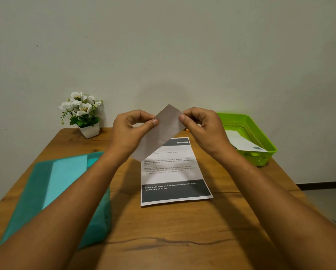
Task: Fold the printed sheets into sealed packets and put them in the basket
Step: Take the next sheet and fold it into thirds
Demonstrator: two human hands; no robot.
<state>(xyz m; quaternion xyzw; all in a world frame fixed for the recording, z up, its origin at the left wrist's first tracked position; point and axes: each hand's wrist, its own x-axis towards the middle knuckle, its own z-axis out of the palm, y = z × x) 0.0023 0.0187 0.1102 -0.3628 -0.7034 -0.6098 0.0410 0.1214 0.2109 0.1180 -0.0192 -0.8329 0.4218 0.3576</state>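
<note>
Paper packet (160, 133) pinched by left hand (131, 131) and right hand (203, 127).
Long axis slants far-right toward green basket (258, 133); right hand nearer.

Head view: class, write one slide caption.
The left hand and right hand pinch a folded paper above a printed sheet.

There is one wide view only, from the person's head. It looks forward and down over the table (182, 230), near to it, and faces the plain wall (182, 45) behind.
</note>
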